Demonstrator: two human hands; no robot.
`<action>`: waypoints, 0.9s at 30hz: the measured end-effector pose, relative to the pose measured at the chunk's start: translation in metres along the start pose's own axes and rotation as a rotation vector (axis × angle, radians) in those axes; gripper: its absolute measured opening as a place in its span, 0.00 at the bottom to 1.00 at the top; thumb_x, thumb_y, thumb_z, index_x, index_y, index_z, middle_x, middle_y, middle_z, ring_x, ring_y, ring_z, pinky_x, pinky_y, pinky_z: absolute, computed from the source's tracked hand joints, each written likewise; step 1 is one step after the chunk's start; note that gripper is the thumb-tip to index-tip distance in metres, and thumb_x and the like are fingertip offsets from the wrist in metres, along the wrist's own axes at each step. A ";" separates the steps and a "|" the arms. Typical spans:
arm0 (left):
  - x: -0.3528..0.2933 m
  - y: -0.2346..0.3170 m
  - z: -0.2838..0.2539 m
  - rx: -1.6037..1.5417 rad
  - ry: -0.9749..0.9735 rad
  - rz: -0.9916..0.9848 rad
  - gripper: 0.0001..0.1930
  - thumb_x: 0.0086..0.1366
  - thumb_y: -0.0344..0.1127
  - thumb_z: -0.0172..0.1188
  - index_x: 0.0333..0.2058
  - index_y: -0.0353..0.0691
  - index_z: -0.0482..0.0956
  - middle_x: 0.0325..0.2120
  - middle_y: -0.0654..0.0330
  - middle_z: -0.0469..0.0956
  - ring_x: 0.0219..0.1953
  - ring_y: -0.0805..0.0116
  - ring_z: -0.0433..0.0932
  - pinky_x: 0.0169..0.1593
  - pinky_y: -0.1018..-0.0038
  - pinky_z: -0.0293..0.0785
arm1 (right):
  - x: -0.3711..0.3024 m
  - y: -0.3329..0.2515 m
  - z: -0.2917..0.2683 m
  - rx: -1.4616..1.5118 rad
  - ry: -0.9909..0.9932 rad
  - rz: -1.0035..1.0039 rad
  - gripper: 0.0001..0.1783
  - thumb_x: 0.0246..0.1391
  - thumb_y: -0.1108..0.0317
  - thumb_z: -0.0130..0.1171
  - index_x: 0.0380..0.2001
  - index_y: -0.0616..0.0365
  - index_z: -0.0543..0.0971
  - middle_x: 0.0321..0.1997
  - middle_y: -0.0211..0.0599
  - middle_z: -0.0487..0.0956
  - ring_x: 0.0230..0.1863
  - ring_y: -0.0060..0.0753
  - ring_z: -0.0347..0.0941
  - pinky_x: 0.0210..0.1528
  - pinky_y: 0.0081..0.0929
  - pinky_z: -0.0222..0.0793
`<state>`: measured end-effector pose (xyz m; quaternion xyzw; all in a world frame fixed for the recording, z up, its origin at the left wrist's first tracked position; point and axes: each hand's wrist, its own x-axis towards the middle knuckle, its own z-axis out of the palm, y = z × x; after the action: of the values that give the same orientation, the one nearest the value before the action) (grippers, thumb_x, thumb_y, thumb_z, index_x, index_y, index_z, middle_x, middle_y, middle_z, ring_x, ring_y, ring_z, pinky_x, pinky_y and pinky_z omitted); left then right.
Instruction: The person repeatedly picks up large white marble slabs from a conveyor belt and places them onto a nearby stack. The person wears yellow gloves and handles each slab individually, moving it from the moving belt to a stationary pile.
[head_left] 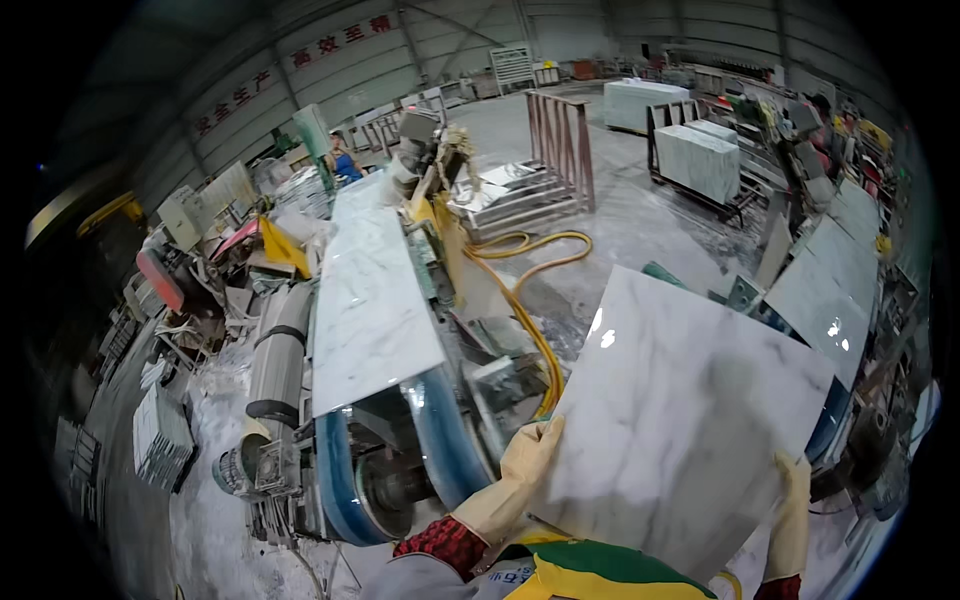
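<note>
Above a green-and-yellow apron (610,575), the person's gloved left hand (522,470) has its fingers nearly closed on the left edge of a grey-veined white slab (690,400); the gloved right hand (791,505) grips the right edge, though how far those fingers close behind it cannot be told. The slab is held tilted before the person, right of the blue belts (343,480) carrying another pale slab (370,290). Beyond lie a yellow hose (530,320) and an upright rack (562,150).
</note>
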<state>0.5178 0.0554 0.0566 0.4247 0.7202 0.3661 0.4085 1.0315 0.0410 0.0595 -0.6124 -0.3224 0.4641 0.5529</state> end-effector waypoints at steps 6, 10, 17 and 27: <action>0.043 0.053 0.087 0.178 -0.190 -0.091 0.32 0.73 0.67 0.57 0.43 0.40 0.89 0.33 0.59 0.87 0.39 0.60 0.85 0.49 0.61 0.77 | 0.019 0.077 -0.049 0.031 0.179 -0.136 0.30 0.70 0.52 0.69 0.64 0.64 0.82 0.62 0.43 0.85 0.61 0.38 0.83 0.63 0.39 0.80; 0.072 0.079 0.156 0.291 -0.253 -0.027 0.33 0.76 0.66 0.55 0.53 0.41 0.91 0.43 0.52 0.91 0.46 0.54 0.89 0.55 0.60 0.79 | 0.059 0.079 -0.078 -0.029 0.480 0.229 0.29 0.75 0.52 0.64 0.65 0.65 0.82 0.60 0.44 0.86 0.64 0.38 0.81 0.68 0.39 0.75; 0.170 0.109 0.265 0.405 -0.434 0.198 0.33 0.76 0.66 0.57 0.56 0.42 0.90 0.47 0.56 0.91 0.50 0.59 0.87 0.60 0.65 0.76 | 0.132 0.093 -0.123 0.100 0.710 0.373 0.50 0.61 0.44 0.78 0.71 0.74 0.74 0.68 0.49 0.82 0.66 0.42 0.79 0.67 0.40 0.75; 0.296 0.115 0.355 0.699 -0.667 0.302 0.38 0.79 0.69 0.50 0.73 0.48 0.74 0.68 0.48 0.79 0.68 0.47 0.79 0.70 0.56 0.72 | 0.192 0.072 -0.101 -0.371 0.724 0.232 0.26 0.75 0.54 0.66 0.66 0.61 0.83 0.60 0.34 0.87 0.58 0.30 0.82 0.60 0.33 0.78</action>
<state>0.7830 0.4317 -0.0661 0.7295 0.5605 0.0025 0.3920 1.1855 0.1641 -0.0562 -0.8573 -0.1141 0.2123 0.4549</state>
